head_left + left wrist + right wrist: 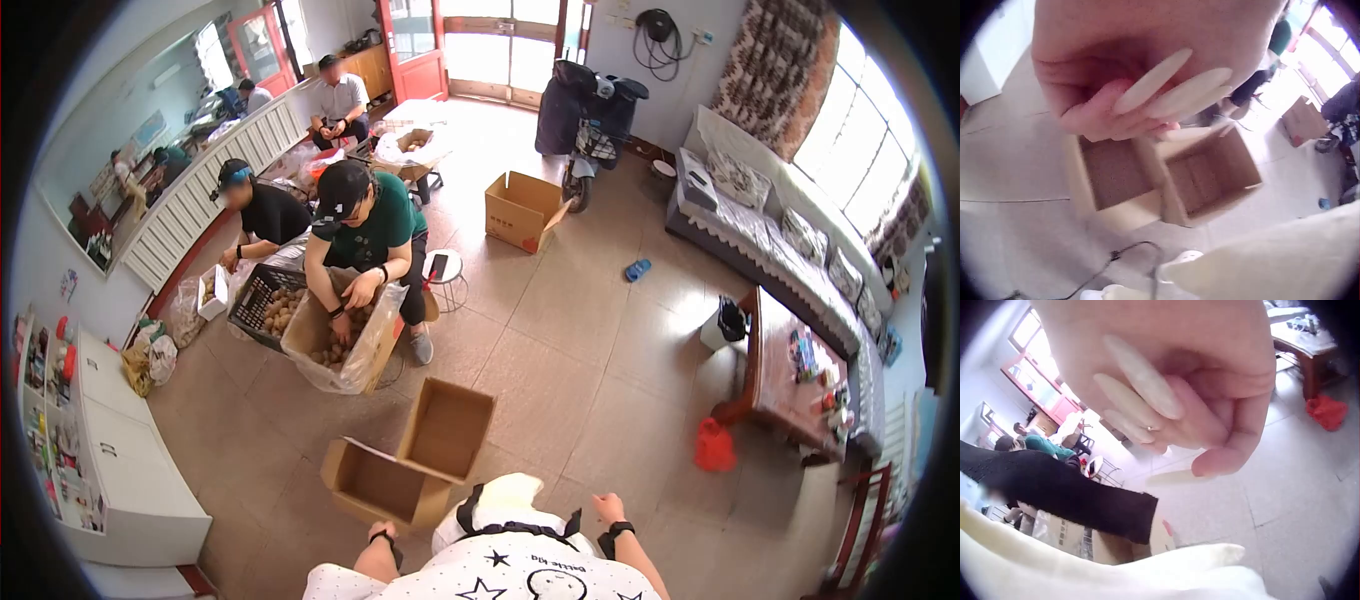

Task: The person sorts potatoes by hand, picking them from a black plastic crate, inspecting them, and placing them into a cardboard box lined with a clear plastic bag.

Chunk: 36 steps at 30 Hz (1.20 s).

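My left hand (381, 534) hangs at my side with nothing in it, near the front edge of an open cardboard box (378, 485). In the left wrist view its fingers are loosely curled, with long pale nails (1154, 81). A second open cardboard box (448, 428) stands against the first, and bare inner floors show in both. On the other side of my body, my right hand (607, 508) hangs above the floor tiles, holding nothing. Its fingers also curl loosely in the right wrist view, while a black strap (1060, 494) crosses below.
A person in green (375, 225) bends over a plastic-lined box (370, 365) of round brown produce, beside a black crate (250, 325). Two other people sit behind. A larger carton (522, 210), a red bag (714, 445) and a low wooden table (790, 390) stand further off.
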{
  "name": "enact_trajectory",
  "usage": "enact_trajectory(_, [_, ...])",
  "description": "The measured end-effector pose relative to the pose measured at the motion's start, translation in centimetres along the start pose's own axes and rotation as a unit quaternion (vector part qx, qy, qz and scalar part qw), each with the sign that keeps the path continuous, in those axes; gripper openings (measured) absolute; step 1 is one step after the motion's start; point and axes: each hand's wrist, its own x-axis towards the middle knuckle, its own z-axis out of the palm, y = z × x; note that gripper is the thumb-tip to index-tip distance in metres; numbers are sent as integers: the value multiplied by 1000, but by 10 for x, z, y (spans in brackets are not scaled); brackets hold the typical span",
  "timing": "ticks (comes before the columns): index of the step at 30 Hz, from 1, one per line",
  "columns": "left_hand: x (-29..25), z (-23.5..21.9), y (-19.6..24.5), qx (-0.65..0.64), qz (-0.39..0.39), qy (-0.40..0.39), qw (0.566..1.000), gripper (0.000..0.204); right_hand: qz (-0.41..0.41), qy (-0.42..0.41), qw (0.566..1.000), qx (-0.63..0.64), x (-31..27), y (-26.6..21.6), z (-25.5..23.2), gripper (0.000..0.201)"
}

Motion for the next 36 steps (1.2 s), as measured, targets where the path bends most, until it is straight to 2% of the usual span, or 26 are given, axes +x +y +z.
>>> enact_trajectory(1, [32,30,33,34,66,8,997,48,-13,-9,1000,16,31,-22,-21,39])
enact_trajectory(2, [39,43,89,49,115,-40,991,50,-22,-14,1000,9,66,-43,-43,39])
enact_trajectory(3, [36,53,154,65,193,-39,978,48,-44,-5,999,-24,98,-60,-60,38])
enact_trajectory(4, [-6,38,230,65,247,-51,965,49,-64,4,996,-54,127,-76,-78,38])
enact_trajectory(5, [-3,48,292,54,346,-75,934,52,-67,0,996,-55,159,-91,-98,38])
enact_trajectory(6, [-26,44,361,70,389,-75,916,53,-60,-4,997,-43,190,-108,-123,38])
enact_trajectory(7, [-28,51,417,64,463,-42,883,50,-51,-8,998,-31,217,-122,-144,38])
enact_trajectory(9, [-58,42,525,60,501,-13,863,46,-47,0,999,-16,276,-144,-181,37])
enact_trajectory(11, [-56,40,608,9,491,-2,871,45,-52,-1,999,-15,341,-169,-221,38])
enact_trajectory(13, [-39,31,651,-40,471,13,881,44,-30,2,999,32,401,-190,-251,36])
enact_trajectory(15, [-3,19,674,-95,402,45,910,43,-1,-8,1000,11,459,-230,-280,34])
enact_trajectory(17, [38,5,670,-115,308,88,940,42,-14,-23,999,-44,513,-278,-302,32])
enact_trajectory(18, [73,6,658,-130,281,84,947,44,-53,-16,997,-53,541,-305,-302,31])
enact_trajectory(20, [94,-13,641,-113,169,105,974,42,-133,-41,980,-142,596,-373,-292,30])
enact_trajectory(21, [114,-14,630,-167,107,81,977,42,-155,-62,977,-135,613,-414,-286,30])
enact_trajectory(23, [133,-22,633,-134,65,97,984,40,-181,-87,971,-130,635,-509,-282,30])
enact_trajectory(24, [141,-33,643,-110,10,40,993,36,-180,-125,969,-116,641,-554,-278,30])
enact_trajectory(25, [161,-31,647,-108,-14,27,994,33,-176,-164,965,-106,649,-582,-273,31])
enact_trajectory(26, [177,-28,652,-89,14,45,995,33,-174,-164,965,-107,661,-599,-269,31])
enact_trajectory(27, [193,-33,673,-72,46,64,994,36,-220,-136,958,-124,676,-617,-266,31])
enact_trajectory(28, [189,-55,712,-98,43,41,993,34,-266,-105,948,-141,696,-634,-265,30])
enact_trajectory(30, [209,-89,793,-100,81,-13,992,34,-177,-126,969,-121,722,-670,-278,31])
enact_trajectory(31, [215,-107,840,-75,132,-1,988,35,-114,-153,975,-113,726,-688,-286,30])
enact_trajectory(34, [233,-166,988,-126,249,17,960,38,-3,-149,982,-117,784,-712,-296,28])
enact_trajectory(35, [238,-183,1034,-122,275,65,951,39,-2,-145,983,-115,808,-721,-297,28])
enact_trajectory(36, [257,-195,1073,-123,302,66,943,39,21,-138,986,-94,836,-727,-294,29])
